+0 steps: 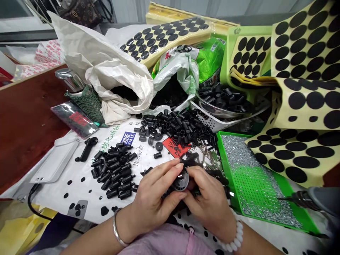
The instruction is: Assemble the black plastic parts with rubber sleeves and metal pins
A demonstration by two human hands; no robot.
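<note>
Between both hands, low in the middle of the head view, is a round dark grey plastic part [181, 181] with an opening in its face. My left hand [156, 193] is closed on its left side, thumb below and fingers above. Closed at the right side, my right hand [208, 198] has its fingertips against the same part, partly hidden. Just beyond the fingers lie loose black plastic parts and small metal pieces [209, 156]. A pile of black cylindrical plastic pieces [114, 171] lies left of my left hand.
A green tray [221, 156] of small silver screws [239, 152] stands right, with a power screwdriver [305, 199] over its edge. Behind are a heap of black caps [180, 124], open sacks [124, 81] and sheets of black round stickers [297, 156]. A phone [75, 118] lies left.
</note>
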